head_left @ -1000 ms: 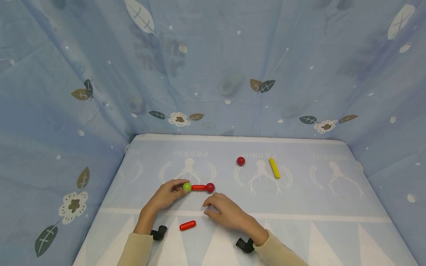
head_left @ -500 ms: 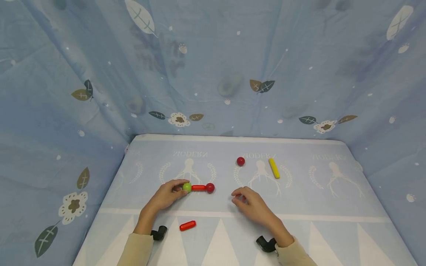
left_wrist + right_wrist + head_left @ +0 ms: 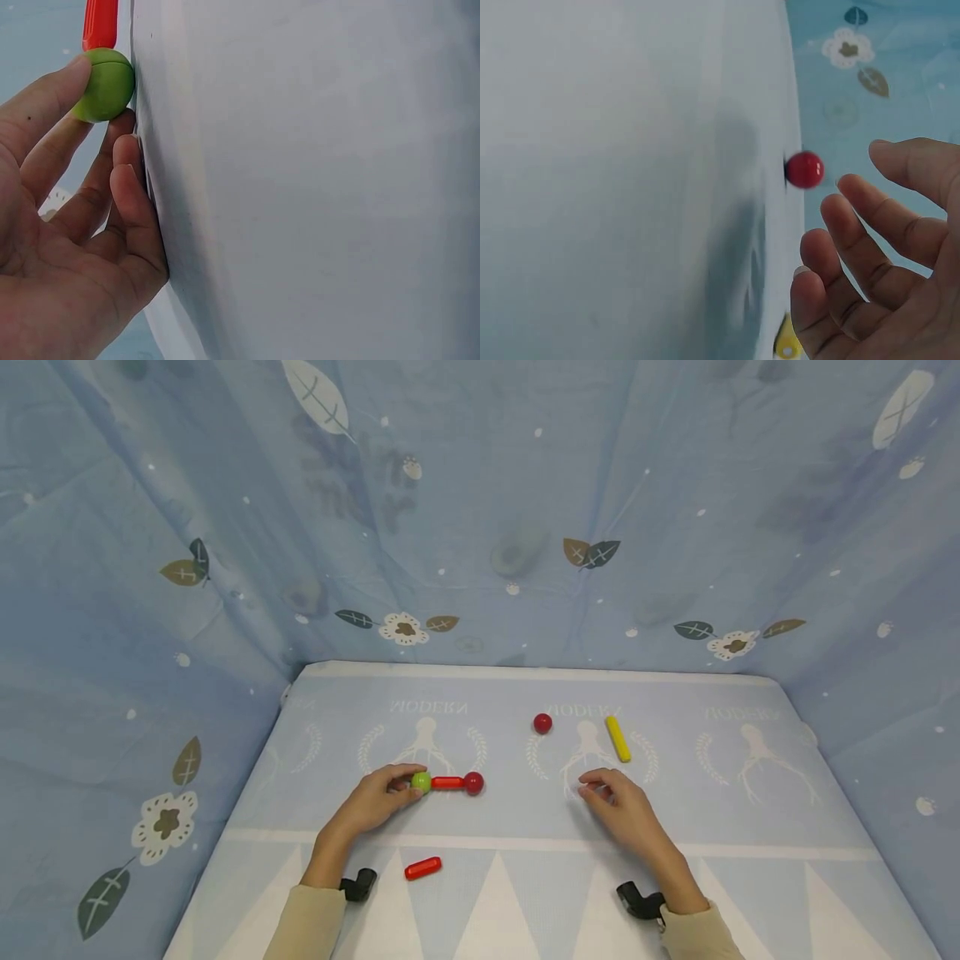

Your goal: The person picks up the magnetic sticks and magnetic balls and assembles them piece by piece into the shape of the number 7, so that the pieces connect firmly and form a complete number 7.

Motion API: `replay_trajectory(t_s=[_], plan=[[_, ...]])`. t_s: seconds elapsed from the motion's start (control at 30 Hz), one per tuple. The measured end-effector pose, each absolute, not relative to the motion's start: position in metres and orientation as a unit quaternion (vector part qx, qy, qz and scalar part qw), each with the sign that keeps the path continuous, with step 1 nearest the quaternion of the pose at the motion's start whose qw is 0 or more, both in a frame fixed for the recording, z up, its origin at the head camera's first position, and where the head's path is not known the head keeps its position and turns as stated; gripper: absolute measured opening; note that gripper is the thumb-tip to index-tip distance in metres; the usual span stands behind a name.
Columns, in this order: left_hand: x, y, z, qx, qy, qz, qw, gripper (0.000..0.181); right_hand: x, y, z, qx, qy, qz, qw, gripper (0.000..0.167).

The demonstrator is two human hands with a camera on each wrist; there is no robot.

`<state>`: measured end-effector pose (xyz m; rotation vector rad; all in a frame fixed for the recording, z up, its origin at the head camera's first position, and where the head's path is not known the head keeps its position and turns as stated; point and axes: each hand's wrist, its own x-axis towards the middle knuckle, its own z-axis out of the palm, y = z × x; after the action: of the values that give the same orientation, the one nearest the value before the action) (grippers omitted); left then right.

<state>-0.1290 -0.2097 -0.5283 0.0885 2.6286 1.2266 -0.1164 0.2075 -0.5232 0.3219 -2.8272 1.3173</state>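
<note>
My left hand (image 3: 382, 797) pinches a green ball (image 3: 107, 86) between thumb and fingers on the tabletop. Joined to that ball is a red rod (image 3: 447, 783), with a dark red ball (image 3: 473, 783) at the rod's other end, so the three form a straight row. My right hand (image 3: 622, 806) hovers above the table with loosely bent fingers and nothing in it. Beyond it lie a yellow rod (image 3: 618, 739) and a loose red ball (image 3: 543, 723); the right wrist view shows that ball (image 3: 805, 169) apart from the fingertips.
A second red rod (image 3: 423, 868) lies near the table's front, between the forearms. Black wrist devices (image 3: 640, 902) are worn at both wrists. A patterned cloth covers the table (image 3: 360, 670), and blue curtains (image 3: 465, 510) hang at the back and sides.
My right hand has moved rightward, away from the joined pieces, to a spot in front of the yellow rod. The left hand and the row it holds have stayed in place.
</note>
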Motion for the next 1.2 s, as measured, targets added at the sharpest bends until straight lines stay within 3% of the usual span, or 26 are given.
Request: replay_trajectory(t_s=[0.77, 1.2], plan=[[-0.13, -0.209, -0.527, 0.032, 0.899, 0.42, 0.118, 0.034, -0.148, 0.251, -0.51, 0.04, -0.914, 0.399, 0.056, 0.023], [-0.129, -0.211, -0.526, 0.035, 0.897, 0.424, 0.119, 0.034, -0.186, 0.259, -0.509, -0.035, -0.911, 0.41, 0.031, 0.035]])
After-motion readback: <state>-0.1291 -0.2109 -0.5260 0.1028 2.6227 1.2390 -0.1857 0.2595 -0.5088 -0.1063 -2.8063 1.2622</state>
